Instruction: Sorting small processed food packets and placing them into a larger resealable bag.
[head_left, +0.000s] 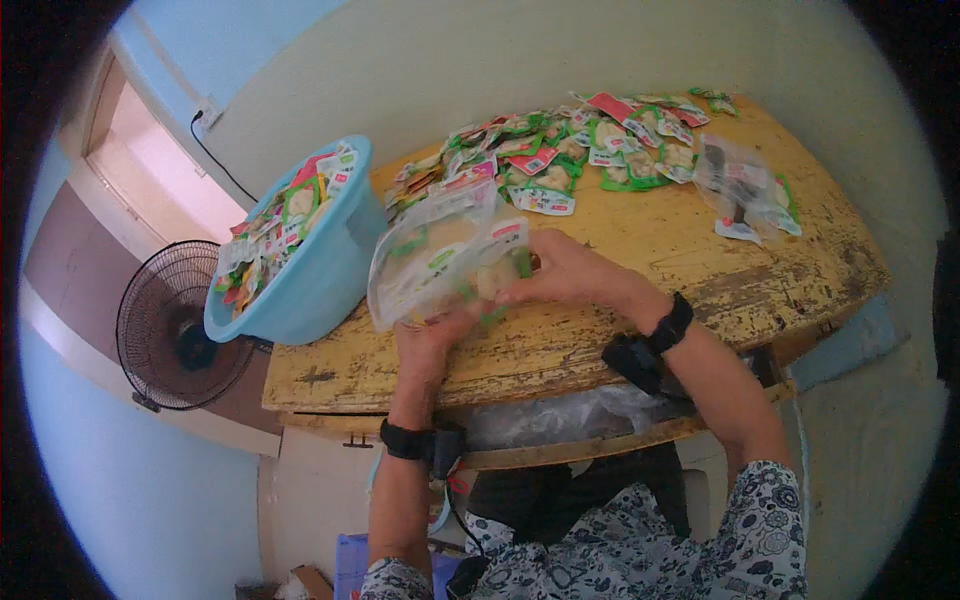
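Over the worn yellow wooden table, my left hand grips the lower edge of a clear plastic bag. Some small packets show through the film. My right hand holds a small green-edged food packet at the bag's right side; whether the packet is inside the bag is unclear. Behind my hands lies a heap of similar food packets with green, red and white printing. Another clear bag with dark items and a packet lies at the right.
A light blue plastic basin full of packets stands tilted at the table's left. Beyond it is a black fan. The open drawer at the front edge holds clear plastic film. A wall borders the table's back.
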